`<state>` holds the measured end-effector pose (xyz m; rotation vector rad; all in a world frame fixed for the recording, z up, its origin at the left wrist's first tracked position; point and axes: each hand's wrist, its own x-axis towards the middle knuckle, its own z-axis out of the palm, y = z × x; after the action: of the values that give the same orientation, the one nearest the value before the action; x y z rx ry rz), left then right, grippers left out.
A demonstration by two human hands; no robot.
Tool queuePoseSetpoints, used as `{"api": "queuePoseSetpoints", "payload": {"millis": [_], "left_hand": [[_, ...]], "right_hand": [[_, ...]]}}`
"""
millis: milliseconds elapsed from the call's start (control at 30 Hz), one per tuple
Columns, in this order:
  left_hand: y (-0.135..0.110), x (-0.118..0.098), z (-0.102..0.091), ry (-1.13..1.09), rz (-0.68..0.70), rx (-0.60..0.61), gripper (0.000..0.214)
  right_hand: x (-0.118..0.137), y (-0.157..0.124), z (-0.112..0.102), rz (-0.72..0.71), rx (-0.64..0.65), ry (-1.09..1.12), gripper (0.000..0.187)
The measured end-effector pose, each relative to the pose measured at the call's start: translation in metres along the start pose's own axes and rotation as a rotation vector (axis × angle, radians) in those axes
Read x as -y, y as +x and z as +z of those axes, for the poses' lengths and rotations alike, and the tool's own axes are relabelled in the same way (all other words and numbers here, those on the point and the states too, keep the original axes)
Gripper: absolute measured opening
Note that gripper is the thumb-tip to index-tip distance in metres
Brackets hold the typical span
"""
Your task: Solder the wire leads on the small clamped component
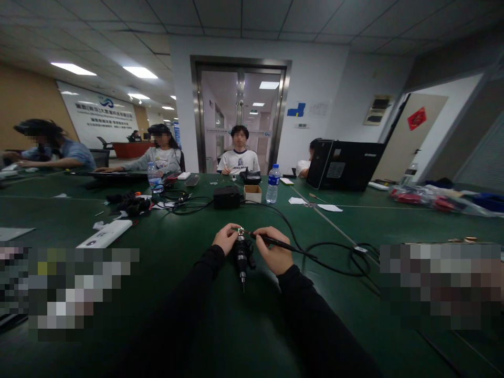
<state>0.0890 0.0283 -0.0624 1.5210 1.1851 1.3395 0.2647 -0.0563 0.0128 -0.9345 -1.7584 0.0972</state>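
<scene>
My right hand (275, 249) is closed around the black handle of a soldering iron (277, 242), held like a pen with its tip pointing left. That tip meets the upper end of a black, screwdriver-like power tool (241, 257), which lies with its thin metal point toward me. At the tool's far end is a small green and whitish part (241, 231). The fingers of my left hand (226, 239) pinch there, against the tool's left side. Exactly what they grip is too small to make out.
A black box (226, 197), a small open carton (252, 193) and a water bottle (273, 184) stand beyond my hands. The iron's black cable (334, 268) loops at right. A white power strip (105, 234) lies left. Several people sit around the green table (177, 315).
</scene>
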Motion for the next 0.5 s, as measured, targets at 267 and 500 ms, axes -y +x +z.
{"api": "queuePoseSetpoints", "payload": {"millis": [267, 500], "left_hand": [[-0.0008, -0.0009, -0.0002, 0.009, 0.013, -0.002, 0.020], [-0.0044, -0.0097, 0.0003, -0.012, -0.014, -0.006, 0.019]], "right_hand": [[-0.0015, -0.0003, 0.0001, -0.004, 0.001, -0.003, 0.015], [-0.0026, -0.0001, 0.0001, -0.011, -0.013, 0.001, 0.014]]}}
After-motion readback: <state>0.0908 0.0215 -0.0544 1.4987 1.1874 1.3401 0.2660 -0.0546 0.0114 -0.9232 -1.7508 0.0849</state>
